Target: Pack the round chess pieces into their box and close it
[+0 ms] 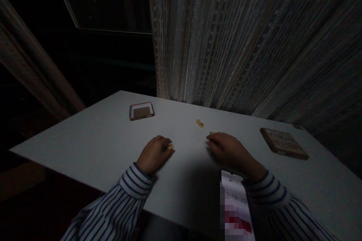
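My left hand [155, 154] rests low over the white table, its thumb and fingers closed on a small pale disc-shaped game piece [170, 146] with a red mark. My right hand [229, 152] is to the right, its fingers curled together. What they hold, if anything, is hidden in the dim light. A pale edge of something flat [211, 133] shows just behind its fingertips; its kind is unclear. Beyond the hands, two more pale round pieces lie touching or overlapping: a plain one [198, 121] and a red-marked one [201, 124].
An open shallow box [141, 112] stands at the table's far left. To the right lies a flat brown box or lid [284, 143] with a printed top. A lit phone [236, 196] is near the front, close to my right wrist. String curtains [212, 45] hang behind the table [98, 139].
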